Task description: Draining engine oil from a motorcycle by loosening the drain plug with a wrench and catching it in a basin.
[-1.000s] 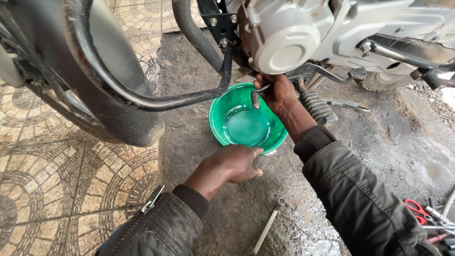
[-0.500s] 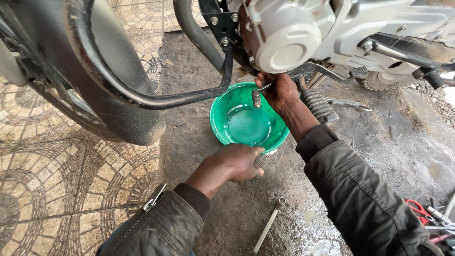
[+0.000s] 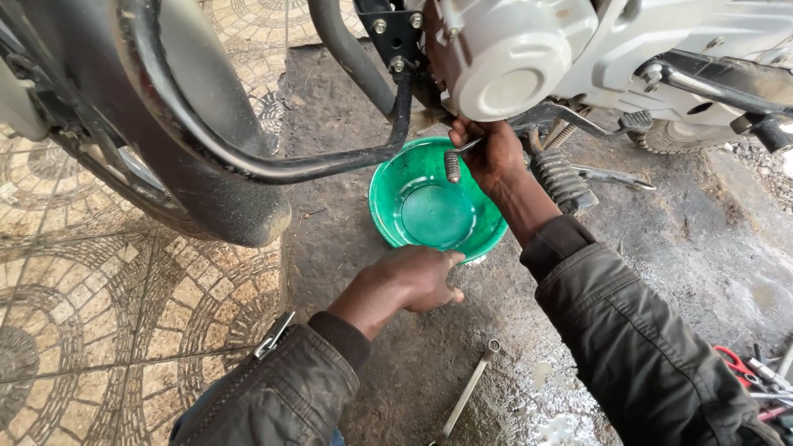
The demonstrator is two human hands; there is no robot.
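Across the top of the frame a motorcycle stands over oily concrete, its front tyre filling the upper left and its silver engine cover the upper centre; a black crash bar curves between them. Beneath the engine, at centre, sits a green plastic basin, apparently placed to catch whatever drops from the underside. Reaching up from the lower right, the right hand is closed around a thin metal tool with a ribbed dark grip, working under the engine directly above the bowl; from the lower left, the left hand rests with fingers curled together against the basin's near rim, seemingly steadying it. A slim wrench lies on the ground at bottom centre; red-handled tools lie at the lower right edge. Compared with half a second earlier, both hands and the basin sit much as they did; little has visibly shifted.
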